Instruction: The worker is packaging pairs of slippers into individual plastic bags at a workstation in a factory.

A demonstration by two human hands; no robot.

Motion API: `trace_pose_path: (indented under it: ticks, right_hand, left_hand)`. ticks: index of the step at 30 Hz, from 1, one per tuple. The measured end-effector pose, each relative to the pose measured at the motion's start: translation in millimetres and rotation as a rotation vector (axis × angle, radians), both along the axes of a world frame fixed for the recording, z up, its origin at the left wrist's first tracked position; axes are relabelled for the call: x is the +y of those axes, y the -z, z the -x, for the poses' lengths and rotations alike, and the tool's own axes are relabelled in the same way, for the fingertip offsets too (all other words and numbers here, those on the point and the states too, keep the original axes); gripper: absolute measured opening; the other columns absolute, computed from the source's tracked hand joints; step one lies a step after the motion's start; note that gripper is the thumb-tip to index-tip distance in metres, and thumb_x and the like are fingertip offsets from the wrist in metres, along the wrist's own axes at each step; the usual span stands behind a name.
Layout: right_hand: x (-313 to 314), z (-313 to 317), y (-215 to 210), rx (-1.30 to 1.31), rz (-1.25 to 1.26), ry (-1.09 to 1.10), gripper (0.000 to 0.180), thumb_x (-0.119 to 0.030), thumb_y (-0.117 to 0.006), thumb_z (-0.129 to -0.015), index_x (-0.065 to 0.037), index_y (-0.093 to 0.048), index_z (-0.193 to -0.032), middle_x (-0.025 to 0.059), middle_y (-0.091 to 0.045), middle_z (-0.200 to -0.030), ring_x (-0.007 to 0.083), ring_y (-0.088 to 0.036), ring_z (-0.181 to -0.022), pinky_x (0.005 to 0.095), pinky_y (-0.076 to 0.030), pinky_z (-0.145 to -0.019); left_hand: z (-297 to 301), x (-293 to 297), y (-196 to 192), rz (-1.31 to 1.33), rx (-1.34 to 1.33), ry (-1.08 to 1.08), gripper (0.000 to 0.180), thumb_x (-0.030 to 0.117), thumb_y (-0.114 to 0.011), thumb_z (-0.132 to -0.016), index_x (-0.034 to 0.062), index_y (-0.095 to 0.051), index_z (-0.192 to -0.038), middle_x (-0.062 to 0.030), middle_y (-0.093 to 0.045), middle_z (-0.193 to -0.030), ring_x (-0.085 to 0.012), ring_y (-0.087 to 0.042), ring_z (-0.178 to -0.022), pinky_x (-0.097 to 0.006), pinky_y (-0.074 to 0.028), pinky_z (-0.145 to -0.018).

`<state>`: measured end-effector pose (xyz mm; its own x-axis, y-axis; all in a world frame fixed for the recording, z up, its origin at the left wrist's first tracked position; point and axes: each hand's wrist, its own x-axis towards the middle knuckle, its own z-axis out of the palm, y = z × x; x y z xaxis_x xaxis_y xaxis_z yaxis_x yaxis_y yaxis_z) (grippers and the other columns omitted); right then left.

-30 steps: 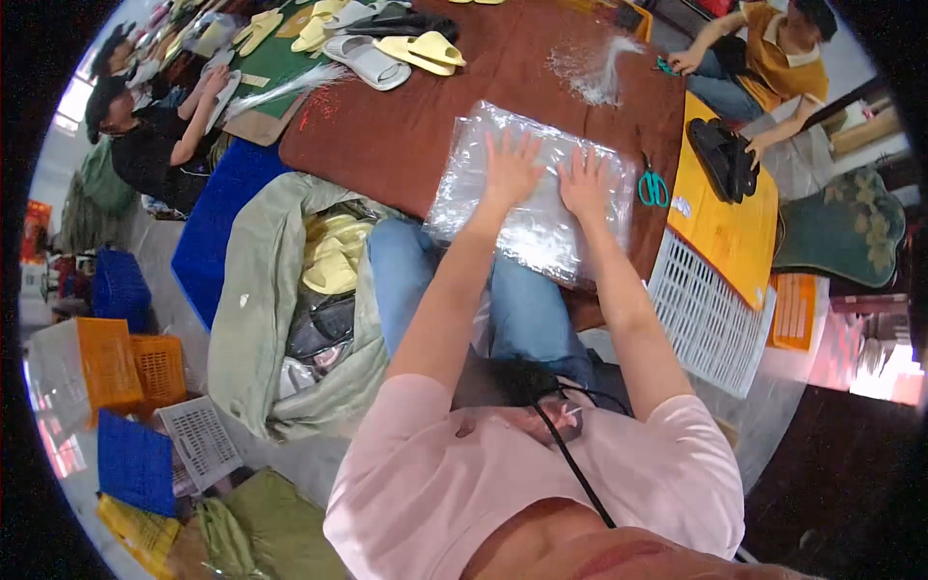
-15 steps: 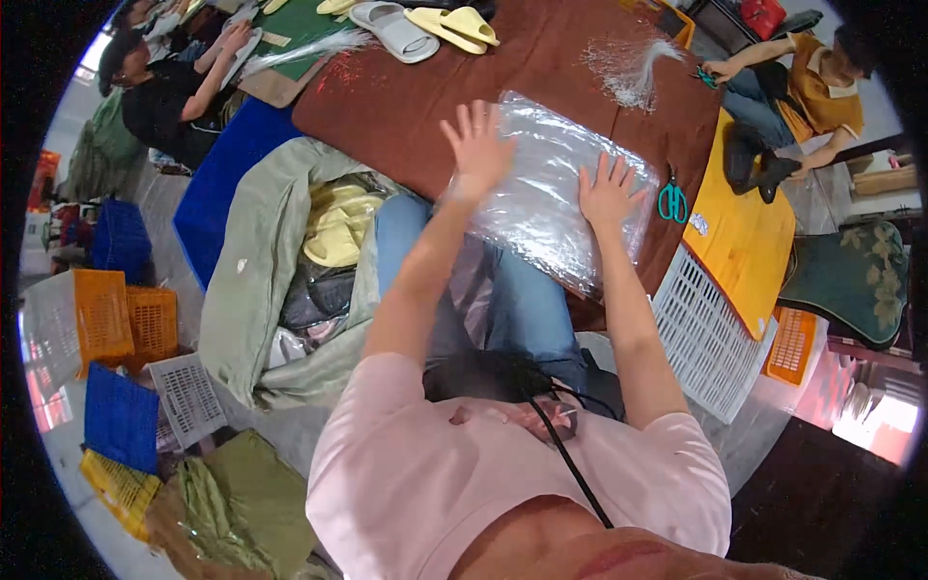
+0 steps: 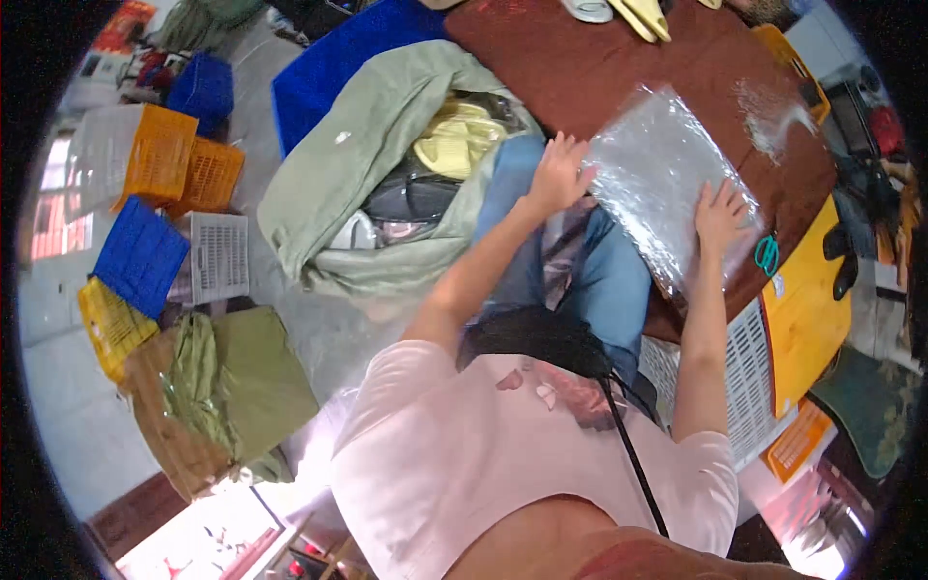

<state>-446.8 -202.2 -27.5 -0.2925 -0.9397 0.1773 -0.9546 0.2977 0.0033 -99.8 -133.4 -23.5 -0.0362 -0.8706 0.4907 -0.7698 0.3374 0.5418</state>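
Observation:
A flat stack of clear plastic bags (image 3: 657,159) lies on the brown cloth-covered table (image 3: 551,68) in front of me. My right hand (image 3: 723,220) rests on the right part of the plastic with its fingers spread. Just off the left edge of the stack is my left hand (image 3: 561,174), fingers stretched and nothing held in it. Whether it touches the plastic's edge I cannot tell. Teal-handled scissors (image 3: 767,254) lie to the right of my right hand. Left of my legs, an open grey-green sack (image 3: 319,184) holds yellow slippers (image 3: 456,140) and dark ones (image 3: 416,196).
More slippers (image 3: 640,17) lie at the table's far edge, and a bunch of thin clear strands (image 3: 773,121) at its right. A yellow board (image 3: 807,309) and a white crate (image 3: 749,377) stand right. Orange crates (image 3: 159,155) and a blue crate (image 3: 142,256) stand left.
My view has swung left, so the table sits further right in it. My left hand has moved off the plastic's surface to its left edge; my right hand stays on it.

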Motion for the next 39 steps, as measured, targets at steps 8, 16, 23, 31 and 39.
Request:
trace_pose_path:
  ticks: [8, 16, 23, 31, 39]
  right_hand:
    - [-1.7, 5.6, 6.8, 0.039, 0.038, -0.038, 0.069, -0.065, -0.034, -0.098, -0.025, -0.036, -0.154, 0.0121, -0.028, -0.162, 0.0388, -0.021, -0.15, 0.0776, -0.014, -0.108]
    - [-8.4, 7.9, 18.2, 0.053, 0.03, -0.012, 0.07, -0.068, -0.031, -0.098, -0.027, -0.033, -0.156, 0.0111, -0.027, -0.163, 0.04, -0.023, -0.149, 0.0766, -0.014, -0.109]
    - [-8.5, 13.9, 17.9, 0.076, 0.03, 0.015, 0.07, -0.067, -0.032, -0.097, -0.028, -0.033, -0.156, 0.0092, -0.024, -0.164, 0.0392, -0.021, -0.15, 0.0761, -0.013, -0.11]
    - [-5.3, 2.3, 6.0, 0.114, 0.033, 0.012, 0.069, -0.066, -0.032, -0.098, -0.028, -0.034, -0.155, 0.0106, -0.03, -0.162, 0.0385, -0.024, -0.149, 0.0759, -0.016, -0.109]
    - [-3.3, 6.5, 5.2, 0.153, 0.101, 0.013, 0.065, -0.062, -0.037, -0.099, -0.026, -0.038, -0.153, 0.0113, -0.036, -0.159, 0.0392, -0.029, -0.146, 0.0772, -0.021, -0.106]
  left_hand:
    - [-185.3, 80.4, 4.1, -0.169, -0.359, -0.643, 0.043, 0.026, -0.074, -0.079, 0.001, -0.06, -0.112, -0.0216, -0.057, -0.12, -0.0423, -0.049, -0.121, -0.054, -0.038, -0.102]
    - [-244.7, 155.2, 23.0, -0.314, -0.345, -0.795, 0.077, 0.039, -0.073, -0.08, 0.0058, -0.044, -0.143, -0.0207, -0.045, -0.144, -0.0423, -0.045, -0.128, -0.054, -0.036, -0.107]
    - [-206.0, 135.5, 25.0, -0.322, -0.528, -0.832, 0.072, 0.033, -0.073, -0.081, 0.0098, -0.045, -0.143, -0.0216, -0.039, -0.15, -0.0432, -0.033, -0.137, -0.061, -0.025, -0.112]
    - [-190.4, 64.5, 40.7, -0.463, -0.751, -0.627, 0.071, 0.035, -0.073, -0.081, -0.002, -0.049, -0.136, -0.0192, -0.047, -0.147, -0.0394, -0.025, -0.147, -0.065, -0.015, -0.117]
    - [-183.2, 23.6, 53.1, -0.507, -0.813, -0.709, 0.031, 0.017, -0.051, -0.093, 0.0013, -0.057, -0.119, -0.0175, -0.065, -0.118, -0.0324, -0.057, -0.117, -0.058, -0.03, -0.112]
